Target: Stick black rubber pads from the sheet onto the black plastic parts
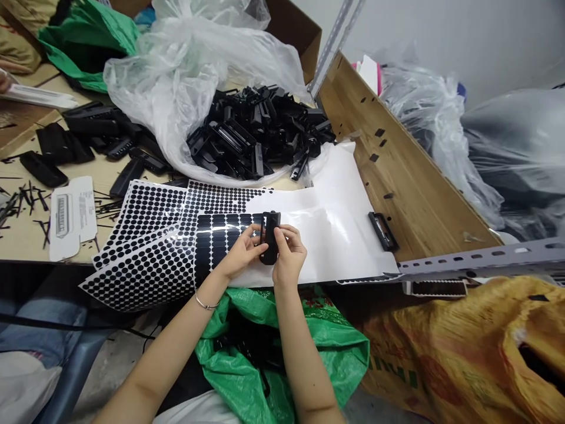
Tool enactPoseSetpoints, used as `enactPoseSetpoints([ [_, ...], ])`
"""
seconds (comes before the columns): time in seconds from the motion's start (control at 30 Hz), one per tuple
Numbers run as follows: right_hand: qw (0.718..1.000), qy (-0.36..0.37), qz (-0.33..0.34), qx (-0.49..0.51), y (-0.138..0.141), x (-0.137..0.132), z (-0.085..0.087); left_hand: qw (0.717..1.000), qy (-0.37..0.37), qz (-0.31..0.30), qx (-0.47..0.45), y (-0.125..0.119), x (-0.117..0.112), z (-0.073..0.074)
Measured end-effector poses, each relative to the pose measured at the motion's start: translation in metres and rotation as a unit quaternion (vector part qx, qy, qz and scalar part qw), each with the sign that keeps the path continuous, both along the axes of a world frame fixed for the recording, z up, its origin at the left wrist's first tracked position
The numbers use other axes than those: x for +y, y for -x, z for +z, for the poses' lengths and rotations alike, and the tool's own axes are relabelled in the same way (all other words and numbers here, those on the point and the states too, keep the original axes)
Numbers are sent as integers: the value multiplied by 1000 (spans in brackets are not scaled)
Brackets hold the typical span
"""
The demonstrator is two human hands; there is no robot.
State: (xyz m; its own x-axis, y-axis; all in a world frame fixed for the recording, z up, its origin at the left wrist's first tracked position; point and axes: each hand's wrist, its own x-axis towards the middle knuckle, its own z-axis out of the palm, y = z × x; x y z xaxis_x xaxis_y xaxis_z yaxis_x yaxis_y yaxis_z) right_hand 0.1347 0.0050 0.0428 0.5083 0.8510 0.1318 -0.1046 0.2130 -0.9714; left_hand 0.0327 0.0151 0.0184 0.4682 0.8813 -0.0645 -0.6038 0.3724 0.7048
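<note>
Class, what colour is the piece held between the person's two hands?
The held piece is black; it shows best in the head view, the only one here.

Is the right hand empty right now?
No, the right hand and left hand are both holding the same black plastic part.

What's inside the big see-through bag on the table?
A jumbled pile of black pieces lies in the open clear bag. The top ones and the bag's folds hide whatever is deeper.

Yellow sack (450, 347) near wooden panel (410, 182)
</note>
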Motion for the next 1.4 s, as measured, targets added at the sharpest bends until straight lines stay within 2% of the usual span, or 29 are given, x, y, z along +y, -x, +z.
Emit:
enactPoseSetpoints([
  [0.47,999,-9,-24,-45,2,0,-3,1000,3,0,18,0,1,-1],
  [0.8,998,-21,-46,-36,5,-4,-4,999,-16,2,35,-2,1,-1],
  [1.07,997,1,-59,-49,6,-7,-2,998,-16,1,59,-1,0,0],
  [1.3,996,24,-40,-77,-3,-11,3,995,-52,9,79,-2,0,-1],
  [1.4,995,44,-6,-88,-11,-11,3,994,-72,8,82,-1,-1,-3],
])
